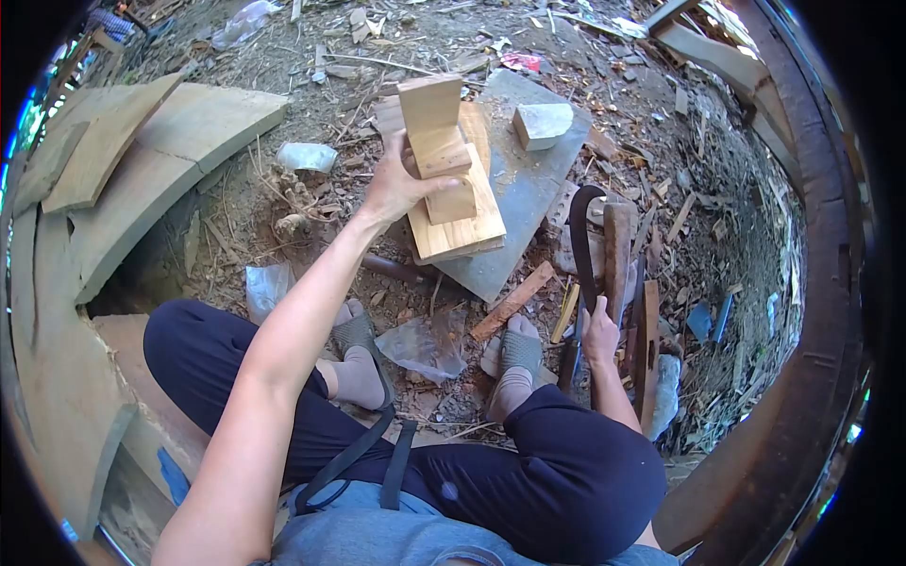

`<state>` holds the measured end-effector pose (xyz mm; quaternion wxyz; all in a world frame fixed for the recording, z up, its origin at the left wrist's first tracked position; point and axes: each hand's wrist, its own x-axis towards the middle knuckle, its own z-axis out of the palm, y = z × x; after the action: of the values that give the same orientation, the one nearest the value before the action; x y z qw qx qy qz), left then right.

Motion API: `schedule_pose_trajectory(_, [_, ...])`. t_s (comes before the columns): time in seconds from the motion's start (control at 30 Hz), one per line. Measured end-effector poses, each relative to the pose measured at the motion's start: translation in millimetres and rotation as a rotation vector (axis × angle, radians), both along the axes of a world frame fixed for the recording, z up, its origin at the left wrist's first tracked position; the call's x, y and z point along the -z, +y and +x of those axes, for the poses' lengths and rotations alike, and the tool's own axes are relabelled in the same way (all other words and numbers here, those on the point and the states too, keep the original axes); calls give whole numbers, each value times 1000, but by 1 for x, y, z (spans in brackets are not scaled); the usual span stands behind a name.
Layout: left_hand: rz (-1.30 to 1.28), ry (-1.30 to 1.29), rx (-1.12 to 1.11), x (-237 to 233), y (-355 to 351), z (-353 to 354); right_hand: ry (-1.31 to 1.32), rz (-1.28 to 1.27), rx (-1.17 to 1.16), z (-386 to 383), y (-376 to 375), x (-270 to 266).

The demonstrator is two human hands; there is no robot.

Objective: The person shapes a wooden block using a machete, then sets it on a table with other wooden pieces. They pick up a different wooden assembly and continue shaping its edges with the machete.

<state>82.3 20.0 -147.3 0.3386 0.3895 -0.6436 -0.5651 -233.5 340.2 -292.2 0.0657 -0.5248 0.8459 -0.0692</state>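
My left hand (394,187) reaches forward, its thumb and fingers closed around an upright wooden block (434,127). The block stands over a stack of pale wooden boards (458,236), and its lower part is partly behind my thumb. At my right side, my right hand (600,332) is closed on the lower end of a sickle (580,231), whose dark curved blade points up. A thick wooden bar (617,255) stands right beside the blade. The sickle's handle is mostly hidden in my fist.
Under the boards lies a grey flat slab (528,198) with a whitish stone block (543,124) on it. Large curved planks (151,170) fill the left side. Wood scraps, a plastic sheet (425,344) and a reddish wood strip (512,300) lie around my feet.
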Motion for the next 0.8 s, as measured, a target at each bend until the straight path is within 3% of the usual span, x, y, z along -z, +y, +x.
schedule_pose_trajectory(0.13, [8,80,-11,13,1,3,-221,-281,-151,31,-27,-115])
schedule_pose_trajectory(0.17, [-17,-8,-3,9,0,5,-253,-329,-177,40,-33,-139])
schedule_pose_trajectory(0.3, [-98,-141,68,17,-15,13,-386,-266,-325,65,-62,-219])
schedule_pose_trajectory(0.37, [-47,-171,72,0,-11,17,-438,-206,-384,73,-81,-233])
schedule_pose_trajectory(0.43, [-3,-95,127,-3,-11,17,-136,-64,-540,77,-106,-240])
schedule_pose_trajectory(0.5, [-2,-89,187,8,-16,18,6,-93,-623,84,-135,-250])
schedule_pose_trajectory(0.7, [-77,-122,136,-1,-9,15,58,-131,-786,91,-204,-242])
schedule_pose_trajectory(0.8, [14,-47,169,4,-12,17,15,-254,-795,97,-215,-250])
